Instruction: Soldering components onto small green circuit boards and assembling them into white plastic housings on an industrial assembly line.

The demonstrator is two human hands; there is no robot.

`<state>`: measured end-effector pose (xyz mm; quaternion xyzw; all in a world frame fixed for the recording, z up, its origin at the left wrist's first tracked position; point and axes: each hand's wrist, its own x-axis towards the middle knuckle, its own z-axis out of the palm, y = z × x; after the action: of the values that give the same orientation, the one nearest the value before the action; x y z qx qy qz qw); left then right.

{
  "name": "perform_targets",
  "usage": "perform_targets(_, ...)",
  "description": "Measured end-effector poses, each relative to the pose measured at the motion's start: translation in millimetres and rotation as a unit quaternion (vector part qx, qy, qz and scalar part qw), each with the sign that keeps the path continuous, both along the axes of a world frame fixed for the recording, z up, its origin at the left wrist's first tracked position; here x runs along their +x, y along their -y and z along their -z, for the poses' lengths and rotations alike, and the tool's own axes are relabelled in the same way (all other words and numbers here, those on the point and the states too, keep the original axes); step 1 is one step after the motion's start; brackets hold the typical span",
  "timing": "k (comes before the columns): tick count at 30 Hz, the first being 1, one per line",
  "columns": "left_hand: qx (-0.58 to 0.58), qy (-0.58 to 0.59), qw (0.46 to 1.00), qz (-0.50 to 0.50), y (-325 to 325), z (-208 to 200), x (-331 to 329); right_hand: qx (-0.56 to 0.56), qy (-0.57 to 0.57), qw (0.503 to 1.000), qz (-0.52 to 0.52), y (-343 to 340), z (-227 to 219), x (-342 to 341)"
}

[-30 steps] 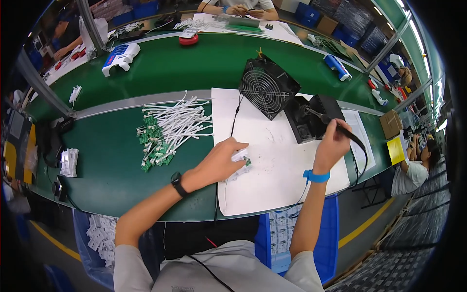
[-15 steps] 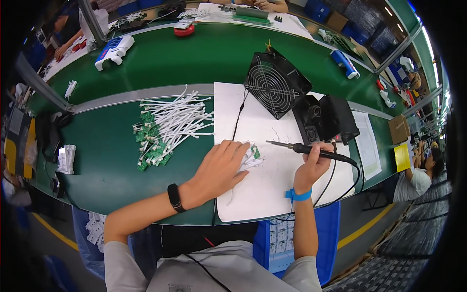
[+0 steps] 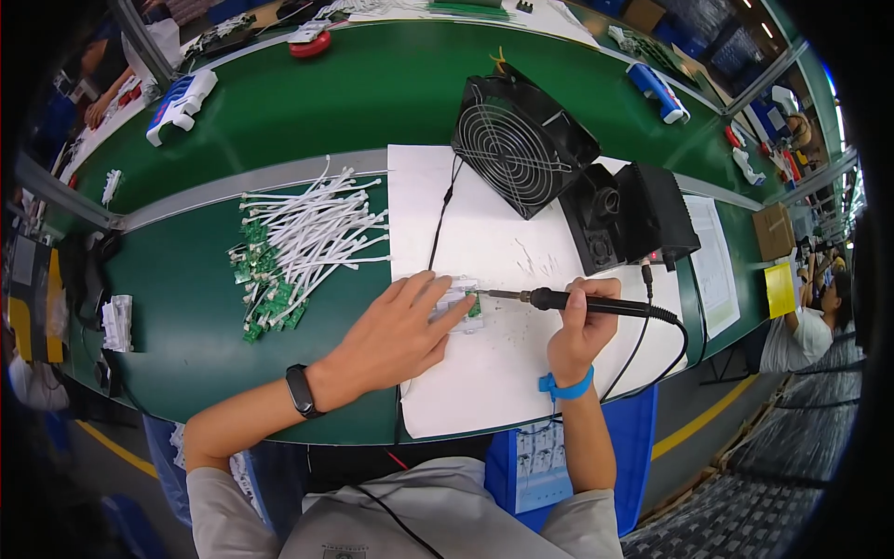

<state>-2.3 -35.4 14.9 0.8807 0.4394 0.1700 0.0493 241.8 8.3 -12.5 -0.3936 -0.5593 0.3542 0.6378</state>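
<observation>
Your left hand point(image 3: 368, 347) reaches to the middle of the frame, its fingers lying over a white plastic part point(image 3: 472, 326) on the white sheet point(image 3: 447, 396); whether they pinch it or only rest on it cannot be told. A small green circuit board point(image 3: 474, 305) shows at the part's right end, just beside your fingertips.

Your right hand point(image 3: 582, 347), right of centre, has its fingers closed around the black handle of a soldering iron point(image 3: 596, 303). The iron points left, its metal tip at the green board; whether it actually touches is too small to tell. You wear a blue band point(image 3: 568, 384) on your right wrist and a black one point(image 3: 300, 391) on your left.

Left of the sheet, on the green table point(image 3: 177, 279), lies a pile of white cables point(image 3: 326, 224) with green boards point(image 3: 272, 303) at their ends. Above centre, you have a black fan point(image 3: 512, 149) with a round wire grille, tilted; just beside it, toward the right, stands a black soldering station point(image 3: 656, 214). A small stack of white parts point(image 3: 117, 323) sits at the far left of your table.
</observation>
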Motion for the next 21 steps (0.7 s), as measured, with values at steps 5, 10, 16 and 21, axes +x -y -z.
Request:
perform_targets(5,-0.004,-0.010,1.000,0.000,0,-1,0,0.016,0.016,1.000,-0.003,-2,2,-1)
perform_targets(10,-0.004,-0.012,1.000,-0.003,0,0,0,0.020,0.038,0.999,-0.007,-3,1,-2)
perform_targets(16,-0.013,-0.016,1.000,-0.002,-1,-3,-1,0.051,0.075,0.996,0.002,-2,6,3)
perform_targets(21,-0.020,-0.028,0.999,-0.006,-2,-2,-9,0.064,-0.003,0.997,0.041,-6,0,8)
